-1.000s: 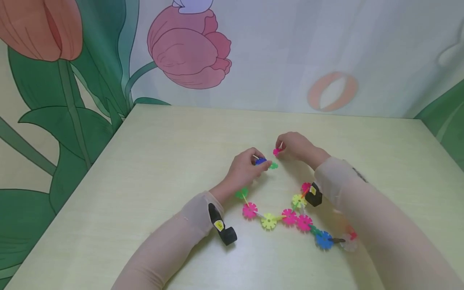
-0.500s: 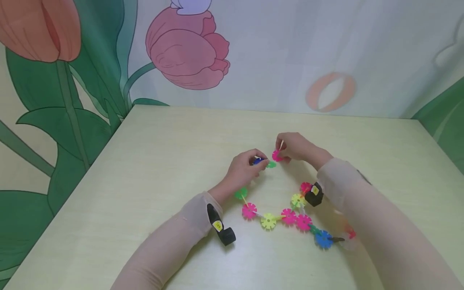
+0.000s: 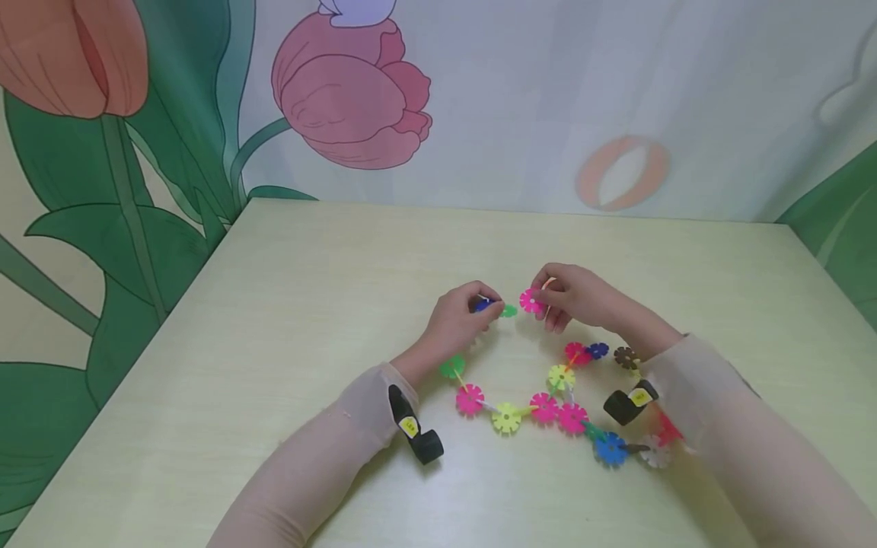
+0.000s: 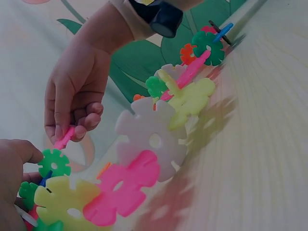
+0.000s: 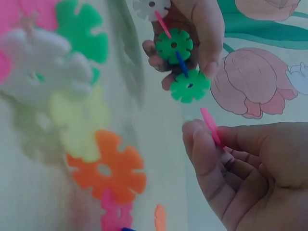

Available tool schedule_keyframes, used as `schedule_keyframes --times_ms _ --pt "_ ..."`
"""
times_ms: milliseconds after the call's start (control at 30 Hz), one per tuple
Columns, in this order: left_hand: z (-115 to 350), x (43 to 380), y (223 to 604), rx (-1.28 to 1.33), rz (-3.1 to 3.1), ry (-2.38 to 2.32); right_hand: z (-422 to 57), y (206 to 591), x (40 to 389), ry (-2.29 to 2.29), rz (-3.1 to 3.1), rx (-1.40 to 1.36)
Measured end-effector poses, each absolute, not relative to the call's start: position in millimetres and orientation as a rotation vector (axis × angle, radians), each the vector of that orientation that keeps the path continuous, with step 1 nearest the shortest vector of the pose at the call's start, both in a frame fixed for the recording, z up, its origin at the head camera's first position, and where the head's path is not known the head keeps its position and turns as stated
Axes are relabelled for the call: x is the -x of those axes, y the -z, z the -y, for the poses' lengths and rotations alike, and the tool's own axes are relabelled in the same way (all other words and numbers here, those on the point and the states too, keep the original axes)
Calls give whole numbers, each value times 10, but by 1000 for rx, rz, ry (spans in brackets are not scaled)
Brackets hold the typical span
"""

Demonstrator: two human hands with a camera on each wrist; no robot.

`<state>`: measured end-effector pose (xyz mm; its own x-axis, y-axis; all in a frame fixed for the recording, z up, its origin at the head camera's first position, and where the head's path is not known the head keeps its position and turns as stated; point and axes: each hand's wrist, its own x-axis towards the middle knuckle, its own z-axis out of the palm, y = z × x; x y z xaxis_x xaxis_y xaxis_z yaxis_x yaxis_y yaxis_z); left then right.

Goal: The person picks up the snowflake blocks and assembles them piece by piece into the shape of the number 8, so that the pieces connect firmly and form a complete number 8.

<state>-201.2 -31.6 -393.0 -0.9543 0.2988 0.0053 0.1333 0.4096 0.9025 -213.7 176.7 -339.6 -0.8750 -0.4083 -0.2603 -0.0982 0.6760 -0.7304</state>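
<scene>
Between thumb and fingertips, my right hand [image 3: 578, 295] pinches a pink snowflake disc [image 3: 530, 301], its notched face turned to the head camera. My left hand [image 3: 457, 318] grips the end of a chain of joined snowflake discs. From its fingers stick out a dark blue disc [image 3: 483, 305] and a green disc [image 3: 508, 310] at the tip. The right wrist view shows the pink disc [image 5: 211, 126] edge-on, a small gap from the green end disc [image 5: 190, 86]. Behind that, a second green disc [image 5: 174, 45] and a white disc [image 5: 152, 6] lie against the left palm.
The rest of the chain winds over the pale table [image 3: 329, 274] below the hands, with a yellow disc [image 3: 507, 418], a blue disc [image 3: 611, 449] and a brown disc [image 3: 625, 358]. My right sleeve [image 3: 712, 396] covers part of it. A flower-printed wall [image 3: 507, 99] stands behind.
My right hand has shifted slightly right and nearer, turning the pink disc's face to view. The right forearm has swung right, uncovering dark blue and brown discs. My left hand has barely moved.
</scene>
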Motion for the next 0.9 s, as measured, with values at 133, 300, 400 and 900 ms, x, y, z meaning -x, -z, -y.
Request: schedule_keyframes --times_ms 133,300,400,900 --pt "315 2001 3922 -382 -2503 -1582 -1757 3420 2054 1081 -2455 370" --pt "317 1974 3893 -390 -2497 -1593 -1739 3443 2017 1138 -2455 361" --pt "313 1959 3878 -393 -2485 -1601 -1739 3453 2003 1149 -2463 368" --pt "268 1952 3881 -440 -2485 -1646 -1738 3505 1956 1299 -2394 387"
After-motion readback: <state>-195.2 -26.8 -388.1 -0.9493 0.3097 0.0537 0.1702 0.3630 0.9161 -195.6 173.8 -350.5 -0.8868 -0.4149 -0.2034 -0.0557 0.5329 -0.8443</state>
